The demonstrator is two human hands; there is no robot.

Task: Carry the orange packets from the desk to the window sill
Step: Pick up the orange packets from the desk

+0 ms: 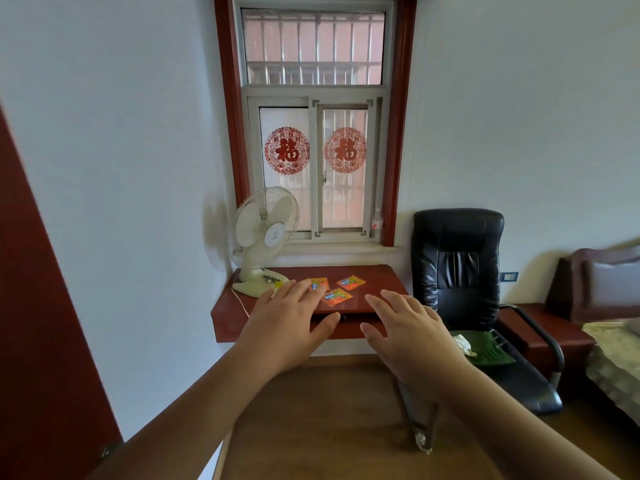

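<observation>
Three orange packets lie flat on the red-brown desk [381, 277] below the window: one at the left [319, 283], one in front [336, 297], one at the right [351, 282]. My left hand [287, 320] reaches forward with fingers spread, its fingertips partly covering the left packet. Beside it, my right hand [412, 330] is stretched out flat and empty, short of the packets. The pale window sill [339, 247] runs above the desk's back edge.
A white table fan [263, 237] stands on the desk's left end with small items by its base. A clear bottle [376, 223] stands on the sill's right end. A black office chair [460, 271] is at the right, a bed beyond it.
</observation>
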